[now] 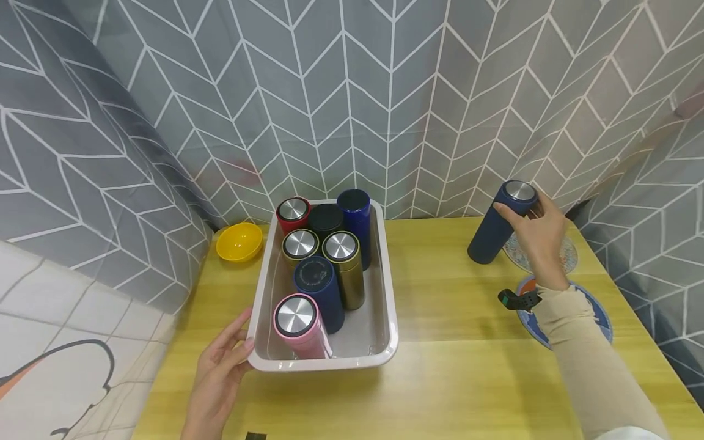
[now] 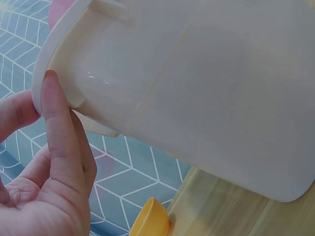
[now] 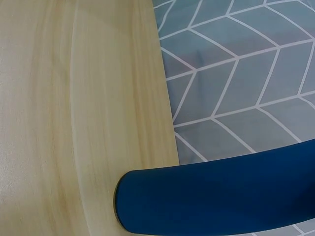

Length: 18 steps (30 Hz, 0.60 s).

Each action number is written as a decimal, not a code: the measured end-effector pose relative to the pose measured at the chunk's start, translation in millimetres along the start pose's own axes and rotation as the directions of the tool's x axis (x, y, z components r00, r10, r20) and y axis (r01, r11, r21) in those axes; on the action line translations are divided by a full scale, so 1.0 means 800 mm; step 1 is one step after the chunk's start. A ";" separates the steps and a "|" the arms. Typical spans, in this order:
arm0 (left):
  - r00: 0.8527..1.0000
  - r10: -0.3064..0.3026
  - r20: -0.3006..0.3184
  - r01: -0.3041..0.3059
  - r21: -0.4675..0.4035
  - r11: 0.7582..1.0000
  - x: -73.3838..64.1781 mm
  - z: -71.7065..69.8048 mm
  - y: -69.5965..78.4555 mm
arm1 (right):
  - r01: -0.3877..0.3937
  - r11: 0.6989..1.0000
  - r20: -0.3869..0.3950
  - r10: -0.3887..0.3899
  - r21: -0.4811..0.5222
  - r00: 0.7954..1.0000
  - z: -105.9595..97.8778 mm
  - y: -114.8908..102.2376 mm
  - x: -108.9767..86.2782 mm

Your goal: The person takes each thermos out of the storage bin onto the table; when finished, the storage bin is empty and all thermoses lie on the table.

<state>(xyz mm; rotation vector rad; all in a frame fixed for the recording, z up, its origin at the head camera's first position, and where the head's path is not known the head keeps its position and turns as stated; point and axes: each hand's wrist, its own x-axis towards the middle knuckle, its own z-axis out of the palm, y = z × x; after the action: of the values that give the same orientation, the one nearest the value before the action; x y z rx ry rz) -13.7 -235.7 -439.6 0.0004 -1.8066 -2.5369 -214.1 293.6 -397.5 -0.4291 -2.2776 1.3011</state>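
Note:
My left hand point(image 1: 219, 373) pinches the rim of a white plastic bin point(image 1: 393, 327) at its near left corner. In the left wrist view its fingertips lie against the outer wall of the bin point(image 2: 211, 83). Inside stand several thermos bottles: a pink one point(image 1: 308, 342) nearest, then a dark blue one point(image 1: 328, 308), a gold one point(image 1: 352, 284), a bright blue one point(image 1: 360, 223), and more behind. Over at the right, my right hand point(image 1: 541, 235) grips a navy thermos bottle point(image 1: 489, 235) near its silver-topped lid. That bottle tilts, its base point(image 3: 128, 201) low by the tabletop.
A yellow bowl point(image 1: 239, 242) sits left of the bin. Beneath the right hand and forearm lie a patterned round mat point(image 1: 569, 253) and a blue-rimmed plate point(image 1: 602, 321). A grey chevron curtain point(image 1: 363, 110) hangs behind the wooden table point(image 1: 440, 379).

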 end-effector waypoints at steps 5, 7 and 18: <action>1.000 0.014 0.016 -0.014 -0.007 1.000 0.000 0.001 -0.002 | 0.028 0.999 0.005 -0.028 0.019 1.000 -0.003 -0.002 -0.003; 1.000 0.016 0.026 -0.016 -0.010 1.000 0.000 0.001 -0.001 | 0.029 0.999 -0.005 -0.029 0.026 1.000 -0.003 -0.005 -0.005; 0.999 0.029 0.030 -0.028 -0.033 0.999 0.001 0.003 -0.001 | 0.108 0.992 0.020 -0.107 -0.061 0.994 -0.013 -0.047 -0.021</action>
<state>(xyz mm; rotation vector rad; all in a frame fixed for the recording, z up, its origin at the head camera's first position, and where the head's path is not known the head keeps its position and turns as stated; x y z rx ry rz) -14.4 -233.5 -439.7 -0.0643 -1.7627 -2.5605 -195.5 274.1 -364.9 -0.3130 -2.3260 1.1876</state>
